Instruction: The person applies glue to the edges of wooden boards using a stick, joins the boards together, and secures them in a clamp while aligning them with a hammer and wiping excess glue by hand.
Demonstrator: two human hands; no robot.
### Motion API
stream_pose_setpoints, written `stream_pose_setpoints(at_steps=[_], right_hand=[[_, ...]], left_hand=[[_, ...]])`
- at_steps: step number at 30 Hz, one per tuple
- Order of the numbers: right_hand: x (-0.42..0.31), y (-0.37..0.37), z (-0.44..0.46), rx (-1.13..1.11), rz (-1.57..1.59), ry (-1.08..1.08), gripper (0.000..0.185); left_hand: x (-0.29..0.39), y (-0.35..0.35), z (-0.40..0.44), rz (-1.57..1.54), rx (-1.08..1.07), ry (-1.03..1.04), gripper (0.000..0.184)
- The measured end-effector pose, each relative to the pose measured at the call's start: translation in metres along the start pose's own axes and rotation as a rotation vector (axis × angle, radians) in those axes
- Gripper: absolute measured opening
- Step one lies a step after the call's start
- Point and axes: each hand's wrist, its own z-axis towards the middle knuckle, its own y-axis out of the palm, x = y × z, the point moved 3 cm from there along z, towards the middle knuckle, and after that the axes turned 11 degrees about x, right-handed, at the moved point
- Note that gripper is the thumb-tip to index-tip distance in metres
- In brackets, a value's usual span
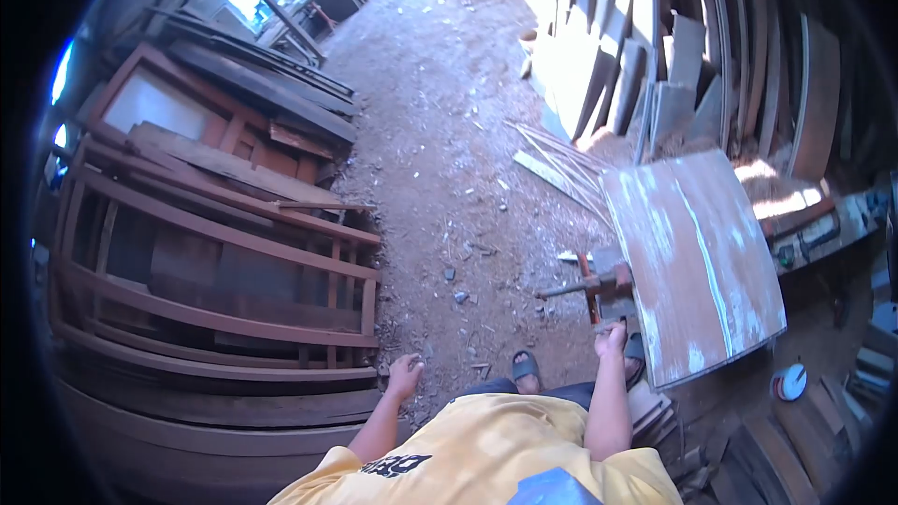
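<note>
My left hand [405,377] hangs low beside the stacked wooden frames [253,318], its fingers curled; whether anything is in them is too small to tell. My right hand [611,339] is closed near the lower left edge of a wide wooden panel [692,262], and what it grips, if anything, I cannot make out. The panel has whitish patches and a pale line running down it. Just above my right hand, a metal clamp or vise [608,282] with a long bar sits against the panel's left side.
Wooden boards [818,98] lean upright at the upper right. Thin strips [561,173] lie on the dirt floor [430,131] behind the panel. A white-topped can [789,382] and wood pieces [776,454] are at the lower right. My sandalled feet [526,369] stand near the clamp.
</note>
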Motion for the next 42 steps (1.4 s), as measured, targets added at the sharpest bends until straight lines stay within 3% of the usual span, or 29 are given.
stream_pose_setpoints(at_steps=[1, 2, 5, 7, 8, 11, 13, 15, 17, 18, 20, 22, 24, 25, 27, 28, 30, 33, 39, 42], right_hand=[[0.01, 0.008, 0.033, -0.045, 0.133, 0.161, 0.019], [-0.01, 0.016, 0.01, 0.034, 0.107, 0.193, 0.018], [-0.031, 0.052, -0.022, 0.043, 0.217, 0.293, 0.019], [-0.042, 0.052, -0.037, 0.1, 0.131, 0.184, 0.019], [-0.021, 0.034, 0.013, 0.059, 0.225, 0.235, 0.018], [-0.034, 0.037, -0.021, 0.176, 0.045, -0.031, 0.019], [-0.055, 0.049, -0.073, 0.282, 0.101, -0.037, 0.039], [-0.008, 0.019, 0.018, 0.24, 0.058, 0.06, 0.062], [-0.024, 0.021, -0.048, 0.03, 0.086, -0.044, 0.076], [-0.061, 0.042, -0.141, 0.078, -0.137, -0.061, 0.084], [-0.074, 0.044, -0.177, -0.066, -0.281, -0.124, 0.07], [-0.096, 0.045, -0.206, 0.03, -0.357, -0.5, 0.073], [-0.133, 0.025, -0.211, 0.441, -0.901, -0.949, 0.076], [-0.162, 0.021, -0.226, 0.682, -1.139, -0.964, 0.079], [-0.2, -0.007, -0.224, 0.973, -1.19, -0.872, 0.091], [-0.215, -0.023, -0.212, 0.991, -1.181, -0.848, 0.091], [-0.236, -0.049, -0.194, 1.24, -1.191, -0.784, 0.1], [-0.248, -0.058, -0.174, 1.304, -1.186, -0.737, 0.104], [-0.248, -0.06, -0.169, 1.395, -1.107, -0.722, 0.102], [-0.238, -0.064, -0.175, 1.451, -1.09, -0.759, 0.095]], left_hand=[[0.01, -0.025, 0.003, -0.086, 0.171, -0.002, 0.054], [0.006, -0.042, 0.006, -0.17, 0.338, -0.007, 0.048], [-0.029, -0.055, 0.007, -0.01, 0.402, 0.031, 0.049], [-0.069, -0.043, 0.003, 0.128, 0.359, 0.007, 0.051], [-0.083, -0.038, -0.007, 0.157, 0.298, 0.046, 0.051], [-0.132, -0.022, -0.025, 0.303, 0.083, -0.211, 0.052], [-0.156, -0.007, -0.034, 0.376, -0.083, -0.242, 0.051], [-0.155, 0.003, -0.036, 0.416, -0.199, -0.233, 0.05], [-0.145, 0.008, -0.023, 0.441, -0.279, -0.174, 0.049], [-0.136, 0.009, -0.011, 0.45, -0.306, -0.138, 0.048], [-0.111, 0.008, 0.018, 0.465, -0.343, -0.063, 0.047], [-0.076, 0.004, 0.054, 0.466, -0.347, 0.01, 0.046], [-0.031, 0.0, 0.098, 0.447, -0.315, 0.089, 0.045], [-0.004, -0.003, 0.12, 0.409, -0.284, 0.128, 0.045], [0.057, -0.009, 0.165, 0.312, -0.228, 0.208, 0.044], [0.09, -0.009, 0.185, 0.23, -0.208, 0.244, 0.044], [0.157, -0.009, 0.217, 0.049, -0.189, 0.309, 0.043], [0.246, -0.008, 0.24, -0.097, -0.207, 0.39, 0.043], [0.34, 0.007, 0.247, 0.329, -0.095, 0.756, 0.046], [0.401, 0.025, 0.22, 0.344, -0.006, 0.949, 0.048]])
